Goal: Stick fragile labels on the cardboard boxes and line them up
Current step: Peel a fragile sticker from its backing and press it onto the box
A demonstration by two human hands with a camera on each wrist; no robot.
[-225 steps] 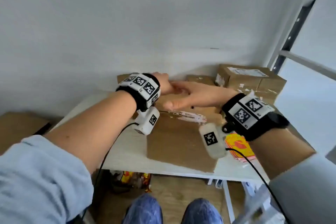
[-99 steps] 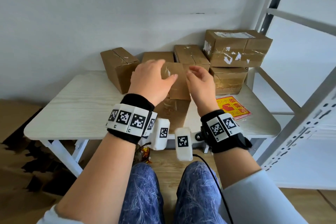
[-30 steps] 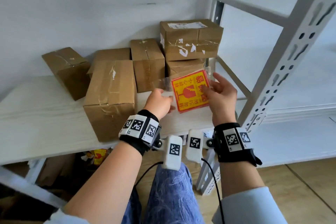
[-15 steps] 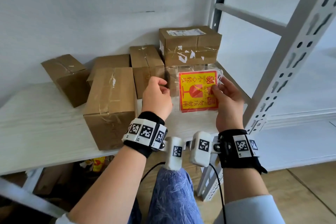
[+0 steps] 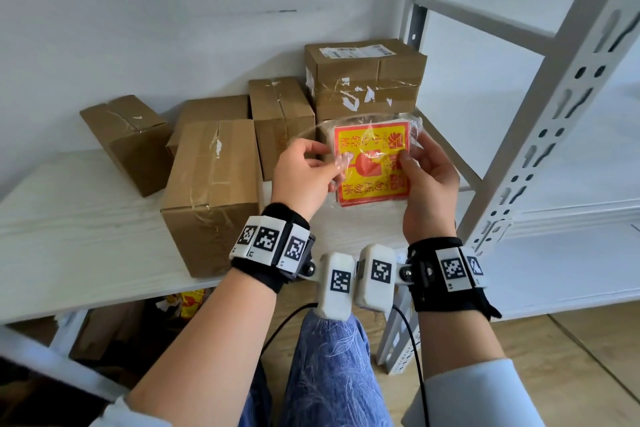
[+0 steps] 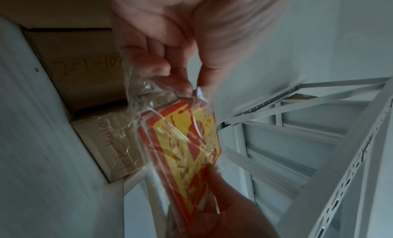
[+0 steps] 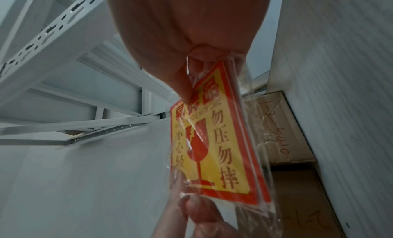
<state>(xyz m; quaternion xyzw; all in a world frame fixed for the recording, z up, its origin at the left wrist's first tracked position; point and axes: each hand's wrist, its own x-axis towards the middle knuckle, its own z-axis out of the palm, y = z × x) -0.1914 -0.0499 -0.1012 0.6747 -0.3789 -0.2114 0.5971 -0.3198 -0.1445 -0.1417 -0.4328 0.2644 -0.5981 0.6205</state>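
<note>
1. Head view: both hands meet over the tabletop's (image 5: 86, 218) right front edge, clamped on a clear bag (image 5: 349, 135) of fragile labels (image 5: 372, 163), held up off the wood, likely for easy opening.
2. The right hand (image 5: 427, 191) pinches the stack steady by its right side; the left hand (image 5: 304, 177) pinches the loose film, apparently to open it.
3. The cardboard boxes (image 5: 211, 184) wait unlabelled and unaligned toward the back right corner, one nearer the front edge.
</note>
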